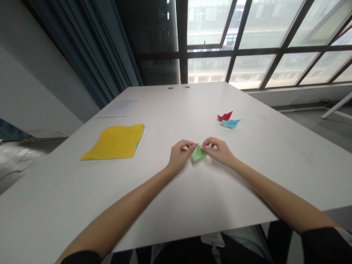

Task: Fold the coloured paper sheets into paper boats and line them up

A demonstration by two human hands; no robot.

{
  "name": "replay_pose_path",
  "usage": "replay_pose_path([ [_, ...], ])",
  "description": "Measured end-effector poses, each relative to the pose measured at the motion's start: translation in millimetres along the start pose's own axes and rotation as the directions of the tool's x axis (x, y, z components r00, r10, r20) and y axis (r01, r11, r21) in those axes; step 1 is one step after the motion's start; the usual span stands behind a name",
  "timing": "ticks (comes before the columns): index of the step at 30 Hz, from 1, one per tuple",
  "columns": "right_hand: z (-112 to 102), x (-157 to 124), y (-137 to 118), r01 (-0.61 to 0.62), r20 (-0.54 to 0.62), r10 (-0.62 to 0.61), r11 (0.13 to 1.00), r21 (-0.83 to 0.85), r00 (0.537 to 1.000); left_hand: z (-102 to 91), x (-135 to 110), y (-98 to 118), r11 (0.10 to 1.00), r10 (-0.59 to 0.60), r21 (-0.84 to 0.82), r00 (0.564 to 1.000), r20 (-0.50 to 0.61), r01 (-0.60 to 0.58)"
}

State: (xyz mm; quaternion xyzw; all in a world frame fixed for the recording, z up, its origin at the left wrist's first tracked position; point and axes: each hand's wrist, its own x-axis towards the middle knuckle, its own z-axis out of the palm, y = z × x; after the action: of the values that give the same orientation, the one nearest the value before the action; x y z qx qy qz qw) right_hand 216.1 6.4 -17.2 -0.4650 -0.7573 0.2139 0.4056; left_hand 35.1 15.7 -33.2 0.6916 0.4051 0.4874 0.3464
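A small piece of folded light green paper (198, 154) is held between my two hands, low over the middle of the white table. My left hand (180, 154) pinches its left upper edge between thumb and forefinger. On the other side, my right hand (219, 149) pinches the right upper edge the same way. The fingertips hide part of the folds. Beyond my right hand lie a red paper boat (225, 116) and a light blue paper boat (231, 124), close beside each other.
A stack of square paper with a yellow sheet (117, 142) on top lies on the left of the table (162, 205). Behind it is a printed white sheet (118, 108). Windows (209, 69) and a blue curtain (90, 47) stand past the far edge.
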Motion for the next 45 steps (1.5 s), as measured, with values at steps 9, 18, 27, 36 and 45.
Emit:
replay_pose_path([
  [9,0.6,-2.4,-4.0,-0.075,-0.016,0.075,0.997,-0.011,0.997,0.4,0.3,-4.0,0.998,-0.046,0.040,0.999,-0.004,0.046],
  [18,2.7,-1.9,1.6,-0.158,0.024,0.158,0.987,0.008,0.987,1.3,-0.5,-7.5,0.985,-0.021,0.171,0.998,0.051,0.012],
  [27,1.3,-2.0,-3.3,-0.069,0.073,0.071,0.997,-0.027,0.995,-0.8,-0.4,-1.4,0.986,0.010,0.164,1.000,-0.004,-0.010],
  [36,5.3,2.3,9.3,-0.193,-0.111,0.213,0.967,0.169,0.971,6.2,2.8,-2.5,0.890,-0.278,-0.390,0.959,-0.048,0.238],
  [45,8.5,2.1,8.2,-0.209,-0.077,0.241,0.933,0.293,0.967,10.9,2.0,-2.6,0.733,-0.330,-0.607,0.941,0.078,0.308],
])
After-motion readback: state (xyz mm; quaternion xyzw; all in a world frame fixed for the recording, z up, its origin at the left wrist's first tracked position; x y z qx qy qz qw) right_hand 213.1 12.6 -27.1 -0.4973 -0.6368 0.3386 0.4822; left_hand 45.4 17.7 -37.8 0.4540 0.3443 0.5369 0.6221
